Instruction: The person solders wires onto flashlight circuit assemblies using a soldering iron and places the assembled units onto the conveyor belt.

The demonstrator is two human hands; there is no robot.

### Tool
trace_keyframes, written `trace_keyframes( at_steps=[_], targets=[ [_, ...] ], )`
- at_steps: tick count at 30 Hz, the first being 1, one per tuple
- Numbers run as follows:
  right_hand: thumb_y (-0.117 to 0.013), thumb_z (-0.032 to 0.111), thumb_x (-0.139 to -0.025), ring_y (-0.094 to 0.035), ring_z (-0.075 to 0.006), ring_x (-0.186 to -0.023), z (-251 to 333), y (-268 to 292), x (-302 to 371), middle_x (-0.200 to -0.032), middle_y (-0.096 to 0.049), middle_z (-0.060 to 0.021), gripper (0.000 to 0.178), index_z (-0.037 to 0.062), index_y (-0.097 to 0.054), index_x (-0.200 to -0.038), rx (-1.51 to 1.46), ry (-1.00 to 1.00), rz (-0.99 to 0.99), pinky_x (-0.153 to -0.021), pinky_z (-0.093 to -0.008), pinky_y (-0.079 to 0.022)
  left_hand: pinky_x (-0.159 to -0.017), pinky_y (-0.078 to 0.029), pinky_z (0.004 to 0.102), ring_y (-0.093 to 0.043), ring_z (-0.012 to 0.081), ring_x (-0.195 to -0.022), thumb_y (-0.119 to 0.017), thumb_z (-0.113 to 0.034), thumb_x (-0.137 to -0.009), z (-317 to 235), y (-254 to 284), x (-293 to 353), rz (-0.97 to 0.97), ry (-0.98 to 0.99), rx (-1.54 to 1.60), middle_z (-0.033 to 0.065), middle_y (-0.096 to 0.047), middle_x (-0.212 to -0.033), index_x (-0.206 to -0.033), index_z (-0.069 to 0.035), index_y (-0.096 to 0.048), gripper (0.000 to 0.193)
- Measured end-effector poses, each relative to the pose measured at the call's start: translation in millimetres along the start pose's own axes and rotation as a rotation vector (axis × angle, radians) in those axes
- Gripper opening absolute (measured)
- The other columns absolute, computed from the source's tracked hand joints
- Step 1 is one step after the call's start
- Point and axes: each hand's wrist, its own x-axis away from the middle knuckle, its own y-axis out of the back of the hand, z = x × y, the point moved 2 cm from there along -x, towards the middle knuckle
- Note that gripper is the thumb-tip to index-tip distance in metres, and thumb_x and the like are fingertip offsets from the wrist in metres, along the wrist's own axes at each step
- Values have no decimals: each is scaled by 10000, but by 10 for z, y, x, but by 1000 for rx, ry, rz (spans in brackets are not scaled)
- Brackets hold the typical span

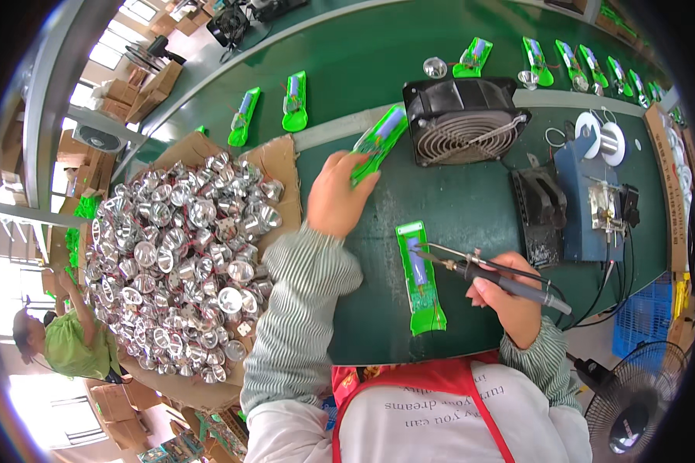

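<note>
My left hand point(337, 194) is closed on the lower end of a bright green plastic housing point(391, 126), which carries a blue cylindrical battery and a circuit board. It tilts up to the right beside the black fan. In my right hand point(511, 299) is a soldering iron point(521, 288) with a thin metal tube along it. Its tip points left, over the blue battery of a second green housing point(426, 318) lying on the green bench in front of me. Whether the tip touches anything there I cannot tell.
A large heap of silver reflector cups point(166, 255) lies on cardboard at left. A square black fan point(467, 123) stands ahead; a blue solder-feeding unit point(583, 201) with wire spools is at right. More green housings point(294, 100) line the far belt. A person point(77, 339) works at far left.
</note>
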Motion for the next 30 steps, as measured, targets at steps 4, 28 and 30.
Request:
trace_keyframes(
  at_steps=[4, 28, 30],
  targets=[
    [-597, -9, -793, -619, -148, -665, 27, 97, -21, -765, -620, -128, 154, -31, -499, -909, 8, 14, -87, -588, -251, -523, -816, -441, 315, -571, 222, -944, -636, -168, -783, 287, -465, -980, 106, 29, 160, 139, -580, -1034, -1104, -23, -554, 361],
    [-572, -43, -784, -619, -158, -668, 53, 152, -126, -777, -611, -143, 164, -47, -489, -925, 23, 26, -94, -588, -257, -525, -852, -445, 457, -506, 447, -1021, -641, -97, -713, 96, 156, -379, 43, 239, -455, 284, -349, -1284, -1342, -126, -287, 722],
    [-570, -43, -785, -616, -155, -656, 58, 143, -86, -764, -613, -144, 160, -45, -491, -924, 18, 43, -69, -581, -255, -521, -816, -462, 442, -523, 428, -971, -639, -93, -721, -192, 173, 109, 43, 201, -462, 273, -326, -1311, -1346, -132, -296, 714]
  ],
)
